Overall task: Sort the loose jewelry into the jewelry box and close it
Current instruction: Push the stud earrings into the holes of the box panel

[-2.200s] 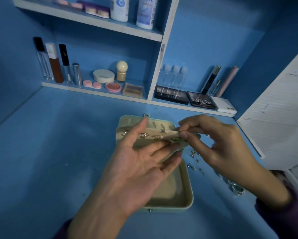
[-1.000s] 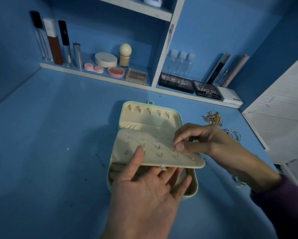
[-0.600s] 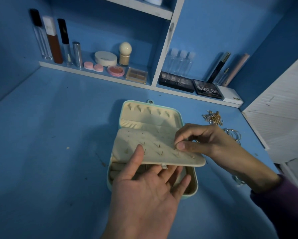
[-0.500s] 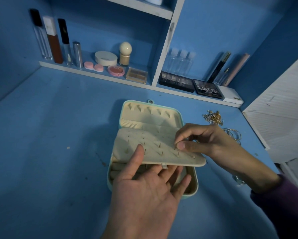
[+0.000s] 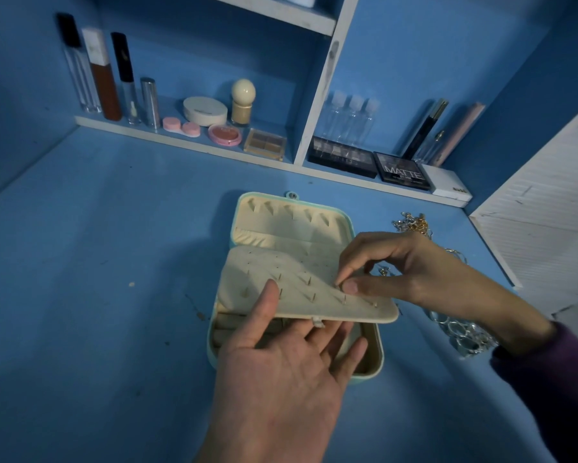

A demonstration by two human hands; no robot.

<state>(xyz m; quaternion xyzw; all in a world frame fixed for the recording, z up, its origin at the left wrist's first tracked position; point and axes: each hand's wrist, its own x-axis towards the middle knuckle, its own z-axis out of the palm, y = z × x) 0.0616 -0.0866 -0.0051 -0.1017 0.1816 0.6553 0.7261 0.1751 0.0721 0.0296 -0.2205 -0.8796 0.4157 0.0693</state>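
jewelry box (image 5: 344, 225): mint green, lid open, cream earring flap (image 5: 301, 289) lifted
loose jewelry (image 5: 411, 223): gold and silver pieces, right of box

Left hand (image 5: 281, 372): palm up, fingers straight beneath the earring panel (image 5: 301, 279), thumb lying on top.
Right hand (image 5: 404, 265): thumb and forefinger tips pinch at the earring panel; other fingers curled.
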